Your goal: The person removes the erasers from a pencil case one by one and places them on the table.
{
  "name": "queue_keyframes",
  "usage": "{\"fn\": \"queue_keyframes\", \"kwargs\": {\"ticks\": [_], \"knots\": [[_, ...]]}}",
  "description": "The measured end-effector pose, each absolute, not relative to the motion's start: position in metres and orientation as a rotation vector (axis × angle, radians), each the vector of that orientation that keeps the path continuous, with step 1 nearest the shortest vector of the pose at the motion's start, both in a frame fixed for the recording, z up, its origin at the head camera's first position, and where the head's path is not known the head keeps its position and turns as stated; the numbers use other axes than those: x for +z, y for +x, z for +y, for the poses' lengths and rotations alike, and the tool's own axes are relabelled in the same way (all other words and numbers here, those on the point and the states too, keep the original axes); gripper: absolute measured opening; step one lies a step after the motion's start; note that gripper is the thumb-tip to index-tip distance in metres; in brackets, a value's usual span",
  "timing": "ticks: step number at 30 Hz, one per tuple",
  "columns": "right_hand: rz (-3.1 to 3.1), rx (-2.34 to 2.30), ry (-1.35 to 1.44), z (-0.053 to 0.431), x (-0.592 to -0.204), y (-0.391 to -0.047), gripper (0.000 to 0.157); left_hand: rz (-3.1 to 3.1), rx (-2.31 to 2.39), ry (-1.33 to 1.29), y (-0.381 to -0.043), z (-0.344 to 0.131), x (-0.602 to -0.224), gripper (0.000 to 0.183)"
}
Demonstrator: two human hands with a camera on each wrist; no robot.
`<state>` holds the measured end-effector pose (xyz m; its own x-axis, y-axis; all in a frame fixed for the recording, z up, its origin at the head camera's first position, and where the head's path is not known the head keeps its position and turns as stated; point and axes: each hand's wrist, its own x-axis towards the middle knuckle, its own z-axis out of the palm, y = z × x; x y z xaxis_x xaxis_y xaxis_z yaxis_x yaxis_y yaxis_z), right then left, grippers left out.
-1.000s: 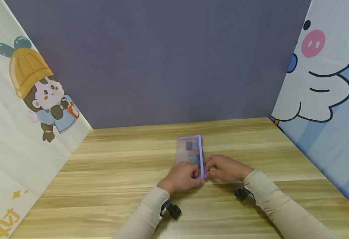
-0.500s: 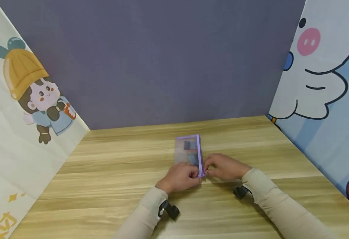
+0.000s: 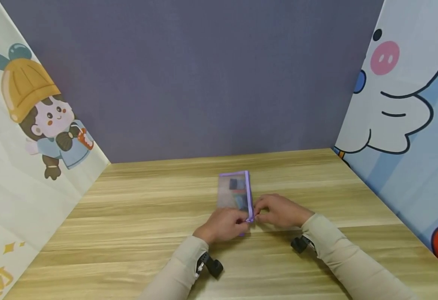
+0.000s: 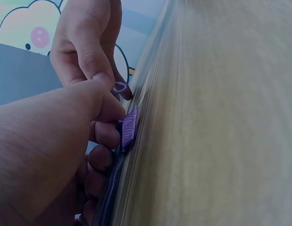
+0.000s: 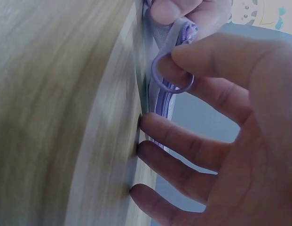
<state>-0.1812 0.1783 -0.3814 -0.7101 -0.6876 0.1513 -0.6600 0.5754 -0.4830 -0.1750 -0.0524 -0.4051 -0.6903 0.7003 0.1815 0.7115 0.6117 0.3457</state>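
A see-through zip pouch (image 3: 224,191) with purple edging lies flat on the table, dark and coloured items showing faintly inside. My left hand (image 3: 224,225) grips its near end, fingers curled at the zipper edge; the purple end tab (image 4: 129,127) sticks out beside them in the left wrist view. My right hand (image 3: 282,210) is at the right side of that same corner. In the right wrist view, its thumb and forefinger pinch the purple ring pull (image 5: 157,77) of the zipper, while the other fingers spread toward the tabletop. What lies under the left palm is hidden.
The wood-grain table (image 3: 147,233) runs back to a plain grey-purple panel (image 3: 211,83). Cartoon-printed side panels stand at left (image 3: 1,200) and right (image 3: 421,175). Each wrist wears a black camera strap.
The whole head view has shifted slightly. A bit of purple edging now shows below my left hand, by the pouch's near corner. Both hands stay at that corner.
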Motion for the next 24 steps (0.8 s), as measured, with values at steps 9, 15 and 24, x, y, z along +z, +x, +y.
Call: {"fn": "queue_keyframes", "kwargs": {"ticks": [9, 15, 24], "knots": [[2.718, -0.882, -1.112, 0.1786, -0.383, -0.1818, 0.011, -2.773, -0.626, -1.221, -0.174, -0.0513, -0.4062, 0.03], [2.721, -0.902, -1.087, 0.1785, -0.3845, -0.1825, 0.012, -2.794, -0.642, -1.22, -0.1733, -0.0516, -0.4068, 0.031], [2.781, -0.883, -1.061, 0.177, -0.3837, -0.1831, 0.01, -2.787, -0.671, -1.214, -0.1745, -0.0522, -0.4064, 0.033]]}}
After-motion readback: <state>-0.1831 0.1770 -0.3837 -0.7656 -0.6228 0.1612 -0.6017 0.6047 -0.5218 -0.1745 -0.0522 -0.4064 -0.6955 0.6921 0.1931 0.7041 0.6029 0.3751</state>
